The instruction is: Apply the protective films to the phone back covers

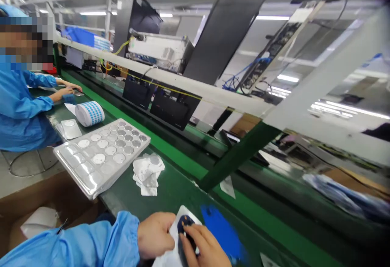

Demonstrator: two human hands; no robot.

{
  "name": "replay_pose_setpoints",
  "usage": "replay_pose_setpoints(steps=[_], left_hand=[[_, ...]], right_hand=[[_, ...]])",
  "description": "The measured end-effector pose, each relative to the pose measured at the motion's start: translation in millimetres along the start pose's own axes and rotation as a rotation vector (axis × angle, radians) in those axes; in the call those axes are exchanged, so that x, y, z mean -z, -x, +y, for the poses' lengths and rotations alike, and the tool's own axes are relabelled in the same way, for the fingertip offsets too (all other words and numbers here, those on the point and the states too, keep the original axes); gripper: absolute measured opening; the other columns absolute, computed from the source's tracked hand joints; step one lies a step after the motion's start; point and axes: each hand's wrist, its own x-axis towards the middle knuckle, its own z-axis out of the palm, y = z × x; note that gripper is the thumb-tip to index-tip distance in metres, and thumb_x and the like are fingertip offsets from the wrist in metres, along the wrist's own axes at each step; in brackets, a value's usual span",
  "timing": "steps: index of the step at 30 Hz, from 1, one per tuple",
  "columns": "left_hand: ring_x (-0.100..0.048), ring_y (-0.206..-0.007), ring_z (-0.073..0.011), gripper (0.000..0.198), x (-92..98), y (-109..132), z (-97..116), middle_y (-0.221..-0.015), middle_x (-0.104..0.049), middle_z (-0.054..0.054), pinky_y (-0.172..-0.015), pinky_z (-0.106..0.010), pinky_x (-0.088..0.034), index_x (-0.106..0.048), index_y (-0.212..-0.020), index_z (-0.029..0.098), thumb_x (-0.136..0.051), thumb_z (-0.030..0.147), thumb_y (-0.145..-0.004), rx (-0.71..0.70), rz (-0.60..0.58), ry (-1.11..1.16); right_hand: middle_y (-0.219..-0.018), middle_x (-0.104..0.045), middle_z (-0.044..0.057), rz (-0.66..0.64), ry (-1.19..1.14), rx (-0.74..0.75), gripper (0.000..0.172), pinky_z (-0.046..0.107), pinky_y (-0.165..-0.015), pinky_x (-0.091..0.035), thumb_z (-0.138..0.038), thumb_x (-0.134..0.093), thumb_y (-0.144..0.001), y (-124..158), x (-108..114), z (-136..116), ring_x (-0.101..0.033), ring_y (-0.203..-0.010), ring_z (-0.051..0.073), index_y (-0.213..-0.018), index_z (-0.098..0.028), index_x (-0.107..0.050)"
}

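Near the bottom of the head view, my left hand (156,234) is closed round the edge of a white card (182,214) that bears a dark round piece (186,220). The fingers of my right hand (204,246) rest bent on that dark piece, close beside my left hand. A blue patch (224,230) lies on the green bench just right of the card. Further up the bench is a loose pile of white cards (148,174), with a grey disc on top. Left of the pile stands a clear tray (103,167) with round pieces in its pockets.
A roll with blue dots (90,113) and small white cards (70,129) lie beyond the tray. At far left sits a person in blue (22,100). A green post (240,155) slants up from the bench. A cardboard box (70,196) is below left.
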Motion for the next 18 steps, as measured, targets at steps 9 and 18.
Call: replay_pose_setpoints(steps=[9,18], left_hand=[[-0.053,-0.071,-0.013,0.032,3.5,5.7,8.1,-0.078,-0.059,0.001,-0.061,-0.021,-0.038,-0.064,-0.094,0.014,-0.05,0.008,-0.065,-0.014,-0.049,-0.027],[-0.053,-0.073,-0.014,0.037,3.0,6.8,8.2,-0.081,-0.061,0.0,-0.063,-0.022,-0.039,-0.066,-0.1,0.014,-0.048,0.008,-0.068,-0.047,-0.059,-0.179]], right_hand=[[-0.108,-0.069,0.009,-0.145,-0.087,-0.184,0.02,0.037,-0.087,-0.057,-0.026,-0.055,-0.091,-2.1,25.9,-24.1,-0.067,-0.102,0.022,-0.107,-0.022,-0.067],[-0.103,-0.07,0.008,-0.135,-0.08,-0.169,0.016,0.036,-0.084,-0.057,-0.025,-0.056,-0.09,-2.2,29.3,-28.1,-0.068,-0.095,0.021,-0.099,-0.023,-0.069]])
